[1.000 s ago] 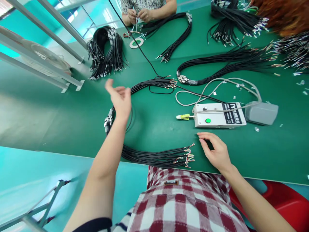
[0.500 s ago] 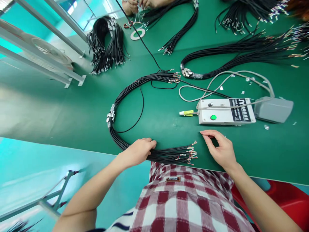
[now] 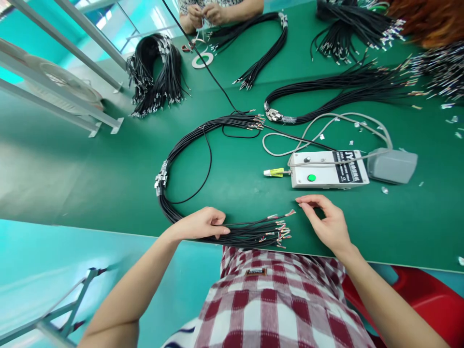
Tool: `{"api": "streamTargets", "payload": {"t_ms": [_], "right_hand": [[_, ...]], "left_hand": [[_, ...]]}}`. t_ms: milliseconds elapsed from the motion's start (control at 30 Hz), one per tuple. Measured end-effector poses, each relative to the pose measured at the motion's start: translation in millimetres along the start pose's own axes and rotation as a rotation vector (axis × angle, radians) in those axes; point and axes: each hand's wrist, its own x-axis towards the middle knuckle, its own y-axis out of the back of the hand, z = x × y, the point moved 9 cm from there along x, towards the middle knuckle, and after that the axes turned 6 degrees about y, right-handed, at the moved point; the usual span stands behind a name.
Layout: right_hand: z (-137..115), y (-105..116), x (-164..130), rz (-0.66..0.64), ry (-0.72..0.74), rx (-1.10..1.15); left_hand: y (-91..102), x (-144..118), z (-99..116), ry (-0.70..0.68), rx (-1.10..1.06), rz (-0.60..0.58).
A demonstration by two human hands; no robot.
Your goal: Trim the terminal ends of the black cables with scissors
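Observation:
A bundle of black cables (image 3: 181, 143) lies in a curve on the green table, with metal connectors (image 3: 160, 178) at its bend and stripped coloured wire ends at both tips. My left hand (image 3: 203, 224) is closed over the near leg of the bundle, its fingers curled on a black cable (image 3: 253, 222) that lies slightly apart from the others. To the right of the frayed ends (image 3: 282, 232), my right hand (image 3: 326, 222) has thumb and forefinger pinched together; anything between the tips is too small to make out. That separated cable's end is just short of these fingertips.
A white box with a green button (image 3: 329, 169) and a yellow-and-white tip stands beyond my right hand, beside a grey pedal-like block (image 3: 393, 166). More cable bundles (image 3: 155, 72) lie farther back, near a tape roll (image 3: 202, 60) and another person's hands (image 3: 206, 14).
My left thumb has moved down across the cables, and one cable now stands apart from the bundle. My right hand keeps its pinch. The whole view has shifted slightly.

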Motion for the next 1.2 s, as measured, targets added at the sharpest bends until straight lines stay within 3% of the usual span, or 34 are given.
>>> {"api": "streamTargets", "payload": {"t_ms": [133,333,467,567,633,700,833,933,1200], "right_hand": [[0,-6,3,-0.026,-0.051,0.101],[-9,-22,17,-0.071,-0.093,0.325],[-42,-45,1,-0.402,0.073,0.114],[-61,-61,-27,-0.655,0.152,0.018],[-66,-65,-37,-0.754,0.162,0.022],[-65,-59,-30,-0.7,0.141,0.034],[-46,-26,12,-0.268,-0.036,0.106],[-44,-14,28,-0.07,-0.09,0.214],[-50,-35,33,-0.047,-0.232,0.536]], "left_hand": [[-1.6,-3,17,-0.032,0.041,0.042],[-9.8,15,94,-0.262,-0.177,0.145],[-3.1,29,127,-0.383,-0.405,0.3],[0.2,38,125,-0.363,-0.623,0.349],[-2.3,43,119,-0.317,-0.713,0.332],[-5.3,45,117,-0.302,-0.759,0.306],[-6.3,43,115,-0.317,-0.824,0.317],[-6.9,42,112,-0.309,-0.86,0.334],[-10.8,41,108,-0.303,-0.865,0.334]]}}
